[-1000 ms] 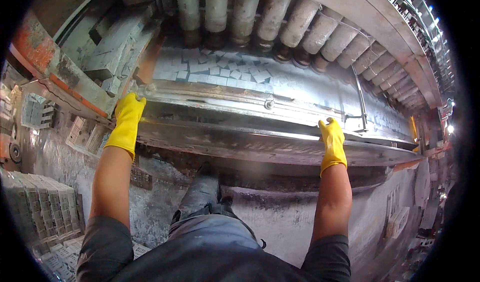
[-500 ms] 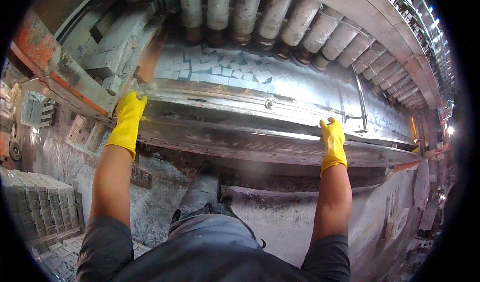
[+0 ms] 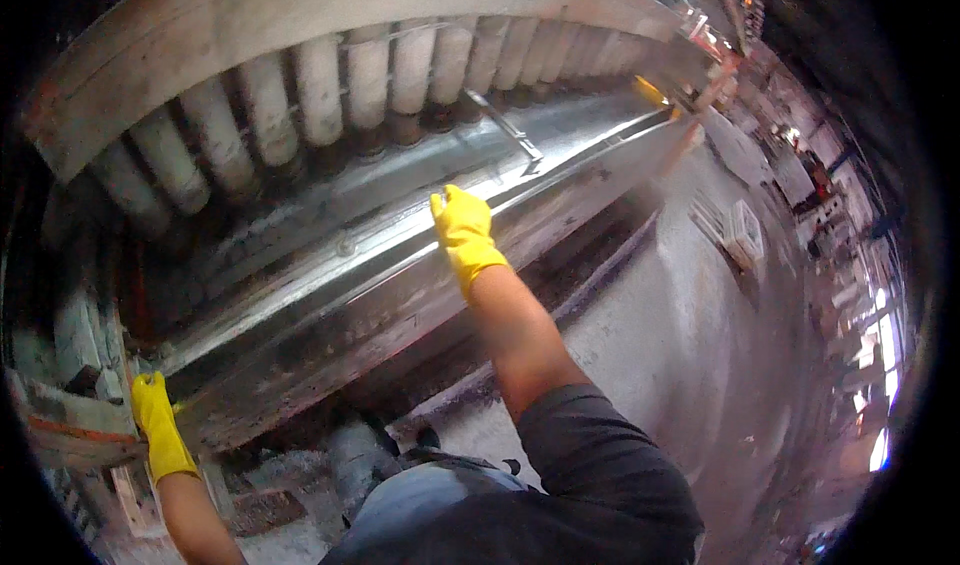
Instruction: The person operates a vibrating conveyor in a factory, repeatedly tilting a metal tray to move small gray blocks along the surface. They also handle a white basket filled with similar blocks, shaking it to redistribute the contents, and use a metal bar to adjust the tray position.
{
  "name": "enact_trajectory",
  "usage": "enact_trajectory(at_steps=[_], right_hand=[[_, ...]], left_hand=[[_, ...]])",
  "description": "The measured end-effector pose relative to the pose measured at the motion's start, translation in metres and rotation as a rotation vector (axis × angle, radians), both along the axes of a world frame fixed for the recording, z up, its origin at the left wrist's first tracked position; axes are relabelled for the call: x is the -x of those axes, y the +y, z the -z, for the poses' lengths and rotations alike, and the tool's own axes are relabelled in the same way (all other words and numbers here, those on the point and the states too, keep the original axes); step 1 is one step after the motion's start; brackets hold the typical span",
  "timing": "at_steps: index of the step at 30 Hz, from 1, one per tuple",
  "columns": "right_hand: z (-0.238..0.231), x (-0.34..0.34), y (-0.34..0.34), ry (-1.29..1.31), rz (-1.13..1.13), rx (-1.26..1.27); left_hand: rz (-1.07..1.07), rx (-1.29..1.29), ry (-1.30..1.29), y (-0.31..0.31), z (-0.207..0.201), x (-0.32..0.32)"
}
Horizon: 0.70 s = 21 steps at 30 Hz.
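- R hand (image 3: 464, 230): yellow glove, at near edge of rail (image 3: 385, 237), partway along; fingers curled, thumb side twd L. Can't tell if clamped on the metal or just resting; glove hides the contact.
- L hand (image 3: 160, 423): yellow glove too, by rail's lower-L end, next to corner of frame (image 3: 80, 433); fingers bent. Grip not readable either. Hands well apart.
- Rail: bright metal strip, runs diag. from near L hand up past R hand to far upper R; bent a bit by the lens. Round knob (image 3: 346, 245) on it, btwn the two hands.
- Panel (image 3: 400, 307): dark, stained, along the person's side of rail, below it.
- Bed (image 3: 405, 173): grey, behind rail, dull sheen, dim twd L.
- Tubes (image 3: 318, 90): long row, pale w/ grime, over far side of bed; beam (image 3: 300, 10) runs along above them.
- Bracket (image 3: 508, 133): thin metal, slants from tubes down twd rail, up & R of R hand.
- Yellow bit (image 3: 651, 91): near rail's far end.
- Floor (image 3: 640, 355): grey, worn; white crate (image 3: 744, 233) on it, R side.
- R sleeve (image 3: 610, 455): dark, short, lower ctr-R; forearm bare btwn it & glove.
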State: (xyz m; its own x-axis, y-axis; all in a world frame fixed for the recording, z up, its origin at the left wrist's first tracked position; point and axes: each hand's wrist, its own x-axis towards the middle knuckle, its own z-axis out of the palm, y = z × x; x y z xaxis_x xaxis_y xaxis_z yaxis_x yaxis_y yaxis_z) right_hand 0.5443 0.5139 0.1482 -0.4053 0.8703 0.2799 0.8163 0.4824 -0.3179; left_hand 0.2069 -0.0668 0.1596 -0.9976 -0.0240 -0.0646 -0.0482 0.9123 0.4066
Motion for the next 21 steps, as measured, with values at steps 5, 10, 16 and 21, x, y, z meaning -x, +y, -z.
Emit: enact_trajectory(at_steps=[5, 10, 16, 21], right_hand=[[0.007, -0.018, -0.032, 0.227, -0.165, -0.31], [0.03, -0.044, -0.104, 0.317, -0.306, -0.348], [0.106, -0.171, -0.192, 0.179, -0.463, 0.453], [0.267, -0.425, -0.335, -0.08, 0.09, 0.849]], left_hand=[[0.017, -0.121, 0.056, -0.002, 0.006, 0.005], [0.12, -0.025, 0.221, -0.035, 0.037, 0.038], [0.192, -0.007, 0.162, -0.012, -0.009, 0.0], [0.226, 0.001, 0.209, -0.028, 0.031, 0.046]])
